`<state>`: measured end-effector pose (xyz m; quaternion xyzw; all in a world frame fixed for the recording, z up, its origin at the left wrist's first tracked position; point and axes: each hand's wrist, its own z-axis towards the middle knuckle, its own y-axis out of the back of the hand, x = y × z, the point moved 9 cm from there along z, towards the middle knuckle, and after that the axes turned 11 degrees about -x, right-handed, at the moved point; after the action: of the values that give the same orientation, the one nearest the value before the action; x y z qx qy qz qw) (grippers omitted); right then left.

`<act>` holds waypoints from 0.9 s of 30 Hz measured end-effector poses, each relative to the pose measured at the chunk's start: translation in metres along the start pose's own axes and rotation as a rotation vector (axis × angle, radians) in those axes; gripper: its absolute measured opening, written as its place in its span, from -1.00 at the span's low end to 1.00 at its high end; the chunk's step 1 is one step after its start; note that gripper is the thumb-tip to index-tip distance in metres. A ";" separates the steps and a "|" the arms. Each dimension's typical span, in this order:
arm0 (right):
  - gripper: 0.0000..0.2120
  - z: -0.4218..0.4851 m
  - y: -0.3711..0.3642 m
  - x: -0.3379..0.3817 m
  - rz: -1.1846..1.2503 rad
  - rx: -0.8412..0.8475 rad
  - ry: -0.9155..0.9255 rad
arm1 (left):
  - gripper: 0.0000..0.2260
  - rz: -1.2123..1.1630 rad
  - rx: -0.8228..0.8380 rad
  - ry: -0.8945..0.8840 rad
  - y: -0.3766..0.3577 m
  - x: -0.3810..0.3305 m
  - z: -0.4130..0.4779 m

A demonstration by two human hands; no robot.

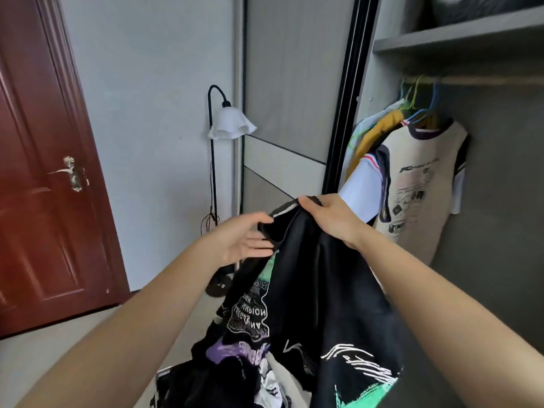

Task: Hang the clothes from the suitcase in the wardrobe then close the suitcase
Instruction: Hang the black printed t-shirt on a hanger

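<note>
A black T-shirt with green, purple and white prints hangs in front of me. My right hand grips it at the collar, holding it up. My left hand is beside the collar with straight fingers, its thumb touching the fabric edge. The shirt's lower part drapes onto a pile of dark clothes at the bottom, where the suitcase edge barely shows. On the right, the open wardrobe has a rail with coloured hangers and several shirts, the nearest a cream printed T-shirt.
A black floor lamp with a white shade stands by the wall, left of the wardrobe's sliding door. A dark red room door is at far left. A shelf sits above the rail.
</note>
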<state>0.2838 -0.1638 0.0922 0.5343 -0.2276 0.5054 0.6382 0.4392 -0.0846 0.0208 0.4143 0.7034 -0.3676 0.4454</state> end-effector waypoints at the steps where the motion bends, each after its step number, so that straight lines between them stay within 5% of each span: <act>1: -0.61 0.002 -0.001 -0.004 -0.007 0.050 -0.004 | -0.55 0.061 0.030 -0.008 -0.013 0.007 0.001; 4: -0.64 0.006 0.002 -0.018 -0.010 0.205 -0.039 | -0.71 0.137 -0.046 -0.053 -0.036 0.023 0.016; 10: -0.77 0.022 0.055 -0.056 -0.155 0.268 -0.123 | -0.93 -0.208 -0.306 -0.034 -0.073 0.023 0.046; 14: -0.54 0.034 0.112 -0.102 -0.405 0.158 -0.101 | -0.87 -0.230 -0.300 -0.120 -0.133 -0.009 0.053; 18: -0.91 0.038 0.163 -0.145 -0.624 0.092 -0.054 | -0.74 -0.217 -0.280 -0.190 -0.189 -0.032 0.055; 21: -0.74 0.035 0.209 -0.184 -0.854 0.092 -0.188 | -0.74 -0.185 -0.263 -0.211 -0.227 -0.038 0.055; 23: -0.82 0.023 0.239 -0.205 -0.957 0.154 -0.318 | -0.79 -0.195 -0.252 -0.187 -0.247 -0.037 0.058; 27: -0.76 0.018 0.288 -0.235 -0.879 0.179 -0.482 | -0.85 -0.267 -0.244 -0.172 -0.273 -0.043 0.069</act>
<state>-0.0579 -0.2984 0.0326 0.7335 -0.0780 0.0687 0.6717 0.2242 -0.2618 0.0784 0.2273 0.7509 -0.3695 0.4980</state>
